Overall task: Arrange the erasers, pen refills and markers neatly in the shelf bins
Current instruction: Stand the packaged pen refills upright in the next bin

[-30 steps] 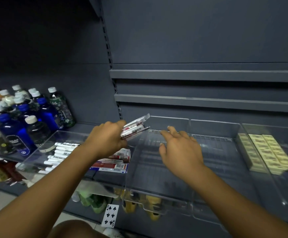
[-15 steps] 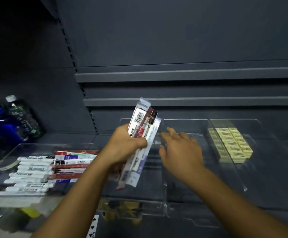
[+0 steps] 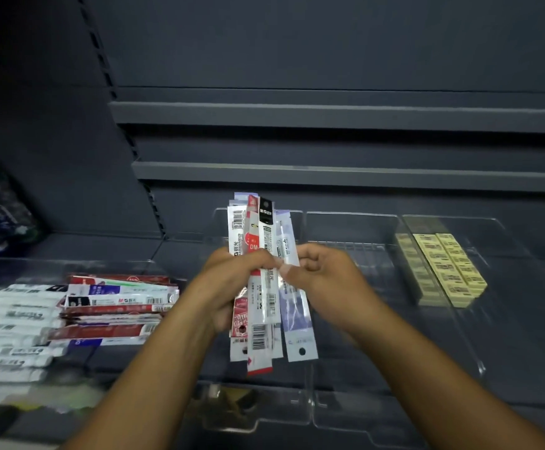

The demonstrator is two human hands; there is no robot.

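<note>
From the head camera we see the left hand (image 3: 228,287) wrapped round a fanned bundle of long, clear plastic pen-refill packets (image 3: 266,228). It holds them upright above the middle clear plastic bin (image 3: 310,407). The right hand (image 3: 326,274) pinches the bundle's right edge. In the left clear bin (image 3: 69,262) lie white markers (image 3: 11,323) and, just right of them, more flat refill packets (image 3: 118,302). Pale yellow block erasers (image 3: 443,264) sit in rows in the right clear bin (image 3: 480,365).
</note>
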